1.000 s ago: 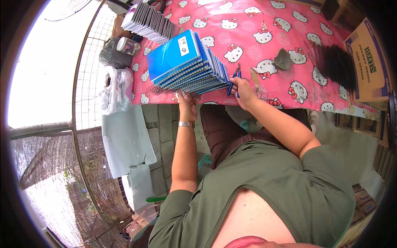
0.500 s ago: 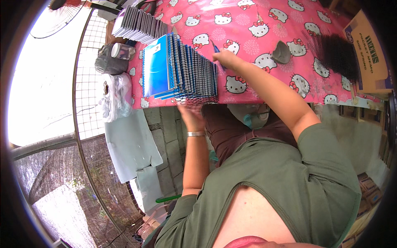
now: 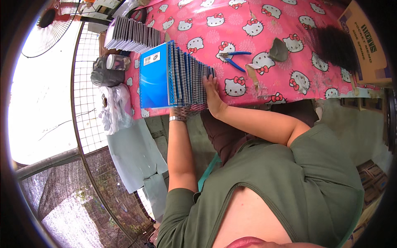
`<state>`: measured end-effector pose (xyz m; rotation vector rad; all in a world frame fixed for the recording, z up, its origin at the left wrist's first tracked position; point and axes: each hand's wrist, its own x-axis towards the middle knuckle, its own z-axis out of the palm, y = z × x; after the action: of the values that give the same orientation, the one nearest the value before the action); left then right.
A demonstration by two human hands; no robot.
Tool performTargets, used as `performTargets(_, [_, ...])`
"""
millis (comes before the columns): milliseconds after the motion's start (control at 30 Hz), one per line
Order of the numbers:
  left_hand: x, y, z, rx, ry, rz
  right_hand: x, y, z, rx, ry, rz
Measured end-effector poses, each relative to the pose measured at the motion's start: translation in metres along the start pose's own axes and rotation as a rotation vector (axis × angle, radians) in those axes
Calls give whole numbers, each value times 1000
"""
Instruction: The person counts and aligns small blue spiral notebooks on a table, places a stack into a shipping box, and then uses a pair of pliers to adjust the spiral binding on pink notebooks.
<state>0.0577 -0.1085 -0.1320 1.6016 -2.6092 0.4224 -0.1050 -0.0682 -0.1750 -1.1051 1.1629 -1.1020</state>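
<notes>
A row of blue spiral-bound notebooks (image 3: 154, 80) leans together at the table's front edge, the front one showing its blue cover with a white label. My right hand (image 3: 213, 98) lies flat against the right end of the row, fingers stretched out. Low at the near side of the row is my left hand (image 3: 180, 111), with a metal bracelet at the wrist; the notebooks cover its fingers. Blue-handled pliers (image 3: 235, 59) rest on the table beyond my right hand, handles spread.
A pink patterned cloth (image 3: 215, 37) covers the table. Behind stands another row of notebooks (image 3: 134, 35). A grey-green scrap (image 3: 279, 49), black bristly bundle (image 3: 337, 49) and cardboard box (image 3: 368, 45) are to the right. White plastic bags (image 3: 118, 105) hang at the left.
My right hand has let go of the pliers, which now lie on the table, and has come down against the notebooks. My left hand has moved left beneath the row.
</notes>
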Motion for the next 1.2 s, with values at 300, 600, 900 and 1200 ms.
performTargets(300, [19, -22, -151, -1928, 232, -378, 9, -176, -42, 180, -8, -262])
performTargets(600, [12, -12, -188, -1937, 324, -638, 17, -198, 0, -83, -117, -418])
performTargets(900, [17, 1, -202, -1539, 464, -659, 61, -44, -175, -1429, -181, -177])
performTargets(1200, [-5, 110, -213, -503, 395, -656, 64, -136, -159, -608, -285, -683])
